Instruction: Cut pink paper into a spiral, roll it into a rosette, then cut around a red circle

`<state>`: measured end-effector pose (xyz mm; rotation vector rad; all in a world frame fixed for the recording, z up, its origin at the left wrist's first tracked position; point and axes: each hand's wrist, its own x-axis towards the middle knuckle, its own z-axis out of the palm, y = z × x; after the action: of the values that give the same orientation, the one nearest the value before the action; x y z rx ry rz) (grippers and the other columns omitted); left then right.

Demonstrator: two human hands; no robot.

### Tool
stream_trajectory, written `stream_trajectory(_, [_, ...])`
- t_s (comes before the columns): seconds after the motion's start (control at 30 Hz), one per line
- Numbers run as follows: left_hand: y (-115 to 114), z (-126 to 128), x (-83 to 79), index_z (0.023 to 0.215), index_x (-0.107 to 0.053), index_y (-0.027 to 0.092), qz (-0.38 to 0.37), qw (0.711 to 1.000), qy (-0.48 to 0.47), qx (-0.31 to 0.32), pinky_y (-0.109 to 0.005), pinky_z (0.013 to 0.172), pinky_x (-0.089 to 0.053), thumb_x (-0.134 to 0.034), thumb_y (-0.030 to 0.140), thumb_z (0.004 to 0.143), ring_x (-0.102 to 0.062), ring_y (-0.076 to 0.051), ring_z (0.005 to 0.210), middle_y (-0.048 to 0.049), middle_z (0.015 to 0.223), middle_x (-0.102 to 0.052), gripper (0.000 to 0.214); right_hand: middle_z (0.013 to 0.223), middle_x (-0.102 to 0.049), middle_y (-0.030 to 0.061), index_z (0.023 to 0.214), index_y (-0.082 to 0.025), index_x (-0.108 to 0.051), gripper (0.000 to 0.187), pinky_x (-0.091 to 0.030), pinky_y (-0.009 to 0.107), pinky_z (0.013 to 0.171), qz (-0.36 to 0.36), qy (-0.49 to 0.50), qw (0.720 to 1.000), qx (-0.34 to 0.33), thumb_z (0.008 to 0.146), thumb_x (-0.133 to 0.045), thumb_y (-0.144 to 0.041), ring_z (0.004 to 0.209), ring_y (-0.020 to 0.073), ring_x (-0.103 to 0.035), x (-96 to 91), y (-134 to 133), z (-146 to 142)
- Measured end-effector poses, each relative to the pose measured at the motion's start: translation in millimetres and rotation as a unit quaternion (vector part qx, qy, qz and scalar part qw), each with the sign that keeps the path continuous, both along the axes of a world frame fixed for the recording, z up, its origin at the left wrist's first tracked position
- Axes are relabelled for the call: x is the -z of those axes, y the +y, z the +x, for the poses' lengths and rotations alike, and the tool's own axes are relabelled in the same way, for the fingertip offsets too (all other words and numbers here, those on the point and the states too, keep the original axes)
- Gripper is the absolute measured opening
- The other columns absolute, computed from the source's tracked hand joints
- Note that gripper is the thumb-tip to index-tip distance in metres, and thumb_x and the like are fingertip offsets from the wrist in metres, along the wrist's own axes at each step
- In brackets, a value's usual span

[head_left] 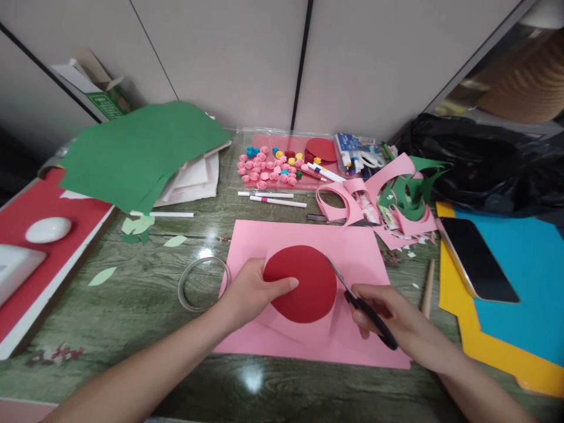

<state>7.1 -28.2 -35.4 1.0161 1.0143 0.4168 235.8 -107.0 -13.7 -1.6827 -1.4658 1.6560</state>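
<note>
My left hand [259, 288] pinches a red paper circle [304, 299] at its left side, the thumb lying on top and the other fingers hidden beneath. In my right hand [388, 311] is a pair of scissors [368, 314] with black handles. Their blades point up and left and meet the circle's upper right edge. Under both hands lies a large sheet of pink paper [361, 346]. Just left of that sheet, a roll of tape [181, 288] rests by my left wrist.
Green paper [141, 147] is piled at the back left. A clear tray [291, 183] holds small coloured paper pieces, with markers [277, 201] in front. Pink and green scraps [396, 194] lie back right. A phone [478, 258] sits on blue and yellow paper [529, 276]. Leaf cutouts [102, 276] lie left.
</note>
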Motion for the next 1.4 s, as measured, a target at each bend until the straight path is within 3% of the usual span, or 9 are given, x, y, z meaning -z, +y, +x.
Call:
stream_trajectory(0.6, [2.2, -2.1, -2.7, 0.087, -0.068, 0.012, 0.002, 1.0, 0.02, 0.006, -0.029, 0.07, -0.052, -0.071, 0.033, 0.068, -0.067, -0.021, 0.081, -0.0086, 0.089, -0.073, 0.029, 0.054, -0.051, -0.0032, 0.062, -0.019, -0.043, 0.036, -0.034, 0.024, 0.055, -0.006, -0.017, 1.0, -0.009, 0.083, -0.054, -0.046, 0.054, 0.0112, -0.049, -0.4, 2.3, 3.1])
stream_trajectory(1.2, [3.8, -2.1, -2.9, 0.083, -0.068, 0.012, -0.002, 1.0, 0.029, 0.011, -0.032, 0.07, -0.052, -0.072, 0.033, 0.066, -0.067, -0.022, 0.079, -0.0091, 0.087, -0.073, 0.027, 0.051, -0.051, -0.0043, 0.06, -0.019, -0.043, 0.033, -0.032, 0.022, 0.049, -0.009, 0.007, 1.0, -0.013, 0.079, -0.062, -0.038, 0.05, 0.0092, -0.046, 6.6, 0.8, 14.4])
stream_trajectory(1.4, [1.1, -2.1, 0.0, 0.08, -0.069, 0.013, -0.015, 0.999, 0.029, 0.041, -0.029, 0.068, -0.051, -0.071, 0.032, 0.067, -0.067, -0.02, 0.076, -0.0081, 0.084, -0.073, 0.024, 0.052, -0.052, -0.0036, 0.061, -0.019, -0.04, 0.035, -0.033, 0.022, 0.05, -0.02, 0.018, 0.999, -0.02, 0.081, -0.057, -0.042, 0.052, 0.01, -0.048, 7.2, -0.4, 13.8])
